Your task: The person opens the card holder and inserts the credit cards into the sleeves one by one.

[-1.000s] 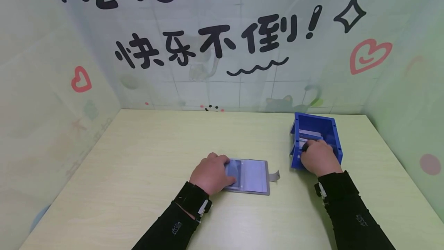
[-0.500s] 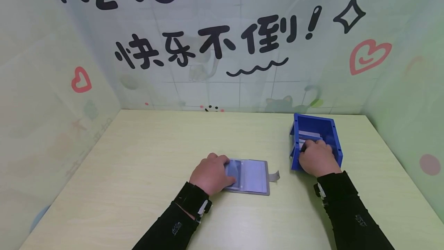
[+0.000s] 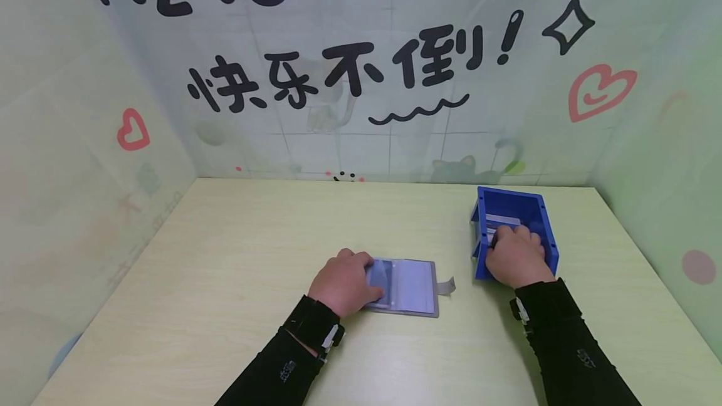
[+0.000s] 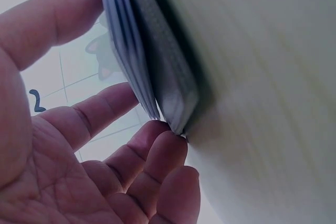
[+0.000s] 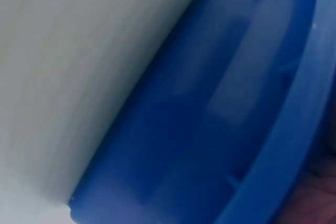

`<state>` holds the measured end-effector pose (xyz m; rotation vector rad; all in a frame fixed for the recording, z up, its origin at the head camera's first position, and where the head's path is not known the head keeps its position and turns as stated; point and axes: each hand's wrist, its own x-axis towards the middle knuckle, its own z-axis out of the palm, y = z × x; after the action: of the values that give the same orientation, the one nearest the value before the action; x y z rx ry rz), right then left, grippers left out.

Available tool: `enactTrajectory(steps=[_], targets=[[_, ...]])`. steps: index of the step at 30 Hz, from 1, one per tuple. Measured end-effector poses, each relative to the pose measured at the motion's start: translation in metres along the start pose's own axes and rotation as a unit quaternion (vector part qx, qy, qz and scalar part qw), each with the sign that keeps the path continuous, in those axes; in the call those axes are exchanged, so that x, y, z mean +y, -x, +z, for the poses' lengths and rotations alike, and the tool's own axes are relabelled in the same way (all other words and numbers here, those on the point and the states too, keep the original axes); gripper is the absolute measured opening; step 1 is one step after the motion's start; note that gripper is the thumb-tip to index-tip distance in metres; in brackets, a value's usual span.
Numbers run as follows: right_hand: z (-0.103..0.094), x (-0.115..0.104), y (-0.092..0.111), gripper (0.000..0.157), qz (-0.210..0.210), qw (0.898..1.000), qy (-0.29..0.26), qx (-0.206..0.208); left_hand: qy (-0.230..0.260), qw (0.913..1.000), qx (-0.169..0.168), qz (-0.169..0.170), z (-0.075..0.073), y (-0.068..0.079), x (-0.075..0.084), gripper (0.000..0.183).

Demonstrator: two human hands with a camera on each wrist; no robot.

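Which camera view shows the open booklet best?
The head view: it shows the booklet lying open with its strap, though the left hand covers part. The left wrist view shows only part, edge-on; the right wrist view does not show it.

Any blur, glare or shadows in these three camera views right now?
Head view: fairly sharp, with a pale sheen on the near part of the table and a soft shadow left of the right forearm; left wrist view: bluish and dim, a dark shadow beside the booklet, table grain soft; right wrist view: blurry, pale reflections streaking the blue bin.
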<state>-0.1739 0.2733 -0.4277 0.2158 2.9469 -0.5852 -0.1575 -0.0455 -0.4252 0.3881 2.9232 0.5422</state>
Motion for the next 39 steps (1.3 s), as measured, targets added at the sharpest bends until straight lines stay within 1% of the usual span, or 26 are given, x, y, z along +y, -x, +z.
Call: enactTrajectory(steps=[7,14,19,22,25,29,31,34,37,39], targets=[[0.001,0.000,-0.002,0.040,0.002,1.000,0.006,0.002,0.002,1.0000,-0.001,-0.002,-0.001,0.000,0.001,0.057],[0.001,-0.001,-0.004,0.030,-0.007,1.000,0.017,0.004,0.000,1.0000,-0.002,-0.001,0.001,-0.001,0.000,0.057],[0.000,-0.001,-0.004,0.028,-0.026,0.999,0.029,0.001,0.003,1.0000,-0.005,-0.003,0.001,0.000,0.000,0.058],[-0.002,0.000,-0.003,0.026,-0.042,0.998,0.035,0.011,0.001,1.0000,-0.006,-0.002,0.002,0.000,-0.001,0.059],[-0.006,-0.001,-0.001,0.026,-0.044,0.999,0.013,0.024,-0.001,1.0000,-0.005,0.001,0.002,0.000,-0.001,0.059],[-0.013,-0.005,0.003,0.029,-0.016,0.998,-0.040,0.038,-0.002,1.0000,-0.005,0.004,0.001,0.000,-0.001,0.059],[-0.018,-0.007,0.006,0.031,-0.003,0.997,-0.057,0.054,-0.002,1.0000,-0.004,0.007,0.001,0.001,-0.001,0.059],[-0.025,-0.011,0.011,0.033,0.007,0.993,-0.073,0.098,0.001,0.9999,-0.002,0.011,0.001,0.000,-0.002,0.059],[-0.029,-0.017,0.017,0.034,0.010,0.984,-0.097,0.149,0.006,0.9998,0.001,0.018,0.001,0.000,-0.003,0.059],[-0.031,-0.021,0.020,0.034,0.018,0.977,-0.116,0.176,0.010,0.9997,0.002,0.020,0.001,0.000,-0.003,0.058]])
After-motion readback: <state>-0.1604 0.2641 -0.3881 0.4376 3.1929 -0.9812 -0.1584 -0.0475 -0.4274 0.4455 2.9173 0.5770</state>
